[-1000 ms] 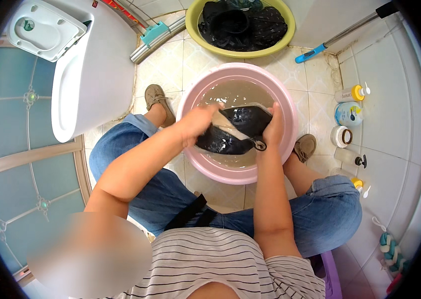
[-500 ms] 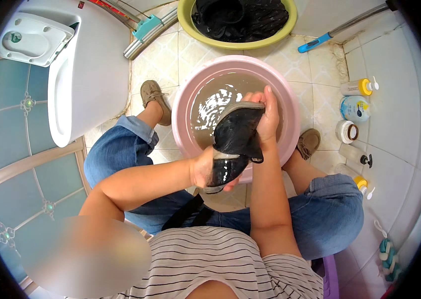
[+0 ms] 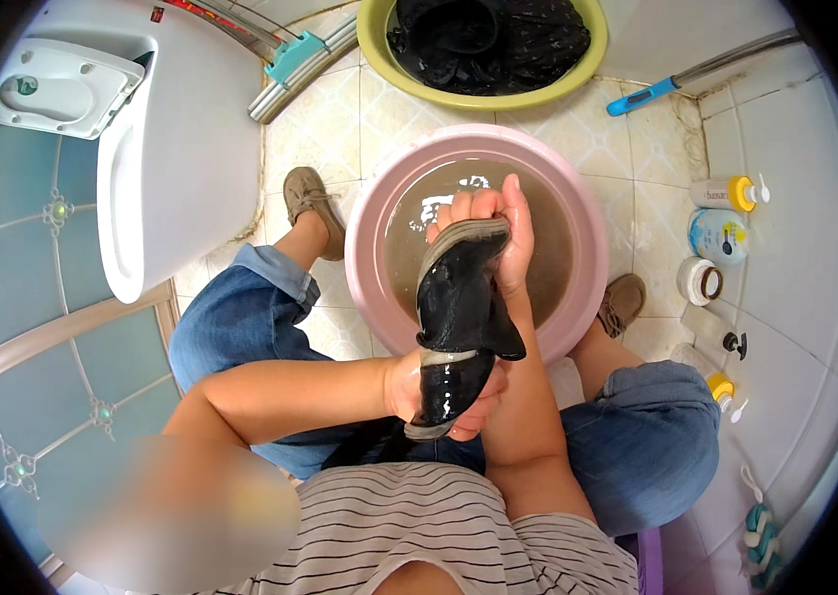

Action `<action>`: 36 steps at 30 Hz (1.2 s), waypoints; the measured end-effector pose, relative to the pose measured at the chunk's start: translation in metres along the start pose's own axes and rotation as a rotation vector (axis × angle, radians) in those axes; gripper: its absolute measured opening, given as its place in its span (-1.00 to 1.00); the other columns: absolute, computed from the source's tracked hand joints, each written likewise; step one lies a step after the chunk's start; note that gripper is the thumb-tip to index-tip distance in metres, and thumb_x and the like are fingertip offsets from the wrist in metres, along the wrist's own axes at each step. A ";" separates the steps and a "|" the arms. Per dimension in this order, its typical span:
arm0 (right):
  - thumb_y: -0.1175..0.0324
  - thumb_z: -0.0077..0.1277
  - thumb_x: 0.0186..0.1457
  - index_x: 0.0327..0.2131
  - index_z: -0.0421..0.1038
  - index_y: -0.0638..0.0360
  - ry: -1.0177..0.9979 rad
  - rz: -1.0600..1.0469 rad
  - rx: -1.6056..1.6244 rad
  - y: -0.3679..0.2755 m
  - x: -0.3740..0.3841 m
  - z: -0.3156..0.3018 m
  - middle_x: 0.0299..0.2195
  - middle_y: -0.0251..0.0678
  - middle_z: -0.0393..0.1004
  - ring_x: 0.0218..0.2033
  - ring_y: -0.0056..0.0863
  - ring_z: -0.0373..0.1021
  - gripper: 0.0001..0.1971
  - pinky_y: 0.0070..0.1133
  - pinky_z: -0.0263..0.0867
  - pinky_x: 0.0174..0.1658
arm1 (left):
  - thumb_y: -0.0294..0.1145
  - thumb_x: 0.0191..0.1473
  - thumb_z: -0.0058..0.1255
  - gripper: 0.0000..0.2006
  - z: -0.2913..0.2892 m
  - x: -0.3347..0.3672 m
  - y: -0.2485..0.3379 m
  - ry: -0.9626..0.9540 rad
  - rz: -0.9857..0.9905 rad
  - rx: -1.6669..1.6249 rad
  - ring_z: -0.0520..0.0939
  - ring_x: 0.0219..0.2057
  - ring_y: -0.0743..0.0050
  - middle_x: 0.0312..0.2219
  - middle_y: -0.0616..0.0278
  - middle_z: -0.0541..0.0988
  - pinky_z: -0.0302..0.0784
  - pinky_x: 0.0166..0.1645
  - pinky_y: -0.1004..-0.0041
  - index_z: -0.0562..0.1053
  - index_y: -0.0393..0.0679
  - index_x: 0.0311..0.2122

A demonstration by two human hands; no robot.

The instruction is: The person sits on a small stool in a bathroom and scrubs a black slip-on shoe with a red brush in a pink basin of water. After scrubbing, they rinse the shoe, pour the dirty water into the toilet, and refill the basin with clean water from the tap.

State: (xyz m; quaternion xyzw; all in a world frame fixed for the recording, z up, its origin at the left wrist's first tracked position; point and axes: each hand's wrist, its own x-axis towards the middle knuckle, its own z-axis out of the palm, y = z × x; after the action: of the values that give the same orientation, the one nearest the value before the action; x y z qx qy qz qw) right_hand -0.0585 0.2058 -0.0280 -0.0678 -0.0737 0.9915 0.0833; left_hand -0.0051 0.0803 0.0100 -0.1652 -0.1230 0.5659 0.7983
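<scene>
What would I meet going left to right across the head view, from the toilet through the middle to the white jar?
White toilet → left brown shoe → pink basin → right brown shoe → white jar.

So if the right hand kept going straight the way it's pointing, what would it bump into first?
Probably the far rim of the pink tub, straight ahead of the right hand. I can't tell the hand's height, though, so it might pass over the rim.
</scene>
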 end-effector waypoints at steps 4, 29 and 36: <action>-0.01 -0.50 0.26 -0.74 0.13 0.06 -0.084 0.036 0.075 0.006 0.006 0.002 -0.76 -0.43 0.06 -0.66 -0.54 -0.02 -0.44 -0.55 -0.03 -0.56 | -0.05 0.17 -0.30 -0.61 -0.006 0.006 -0.002 -0.138 0.000 -0.001 0.22 -0.70 0.54 -0.73 0.39 0.22 0.13 -0.58 0.53 0.23 -0.06 -0.61; -0.15 -0.20 0.08 -0.47 0.45 0.38 0.857 -0.008 -1.674 -0.052 -0.020 -0.074 -0.40 0.05 0.45 -0.30 -0.16 0.38 -0.37 -0.33 0.19 -0.10 | -0.08 -0.03 0.11 -0.53 0.022 -0.084 0.083 1.479 0.500 1.348 0.59 -0.25 0.24 -0.28 0.02 0.54 0.48 -0.17 0.44 0.41 -0.22 -0.11; -0.14 -0.16 0.07 -0.35 0.46 0.37 0.733 0.122 -1.583 -0.044 -0.046 -0.073 -0.35 0.02 0.46 -0.24 -0.19 0.38 -0.40 -0.41 0.21 -0.07 | -0.16 -0.24 0.28 -0.48 0.054 -0.081 0.076 1.641 0.449 2.452 0.51 -0.21 -0.01 -0.31 -0.03 0.50 0.42 -0.12 0.26 0.41 -0.26 -0.18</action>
State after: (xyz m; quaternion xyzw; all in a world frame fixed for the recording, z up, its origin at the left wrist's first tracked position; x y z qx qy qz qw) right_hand 0.0038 0.2506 -0.0874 -0.4242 -0.7054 0.5673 -0.0230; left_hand -0.1179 0.0335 0.0280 0.3124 0.9162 0.1743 0.1803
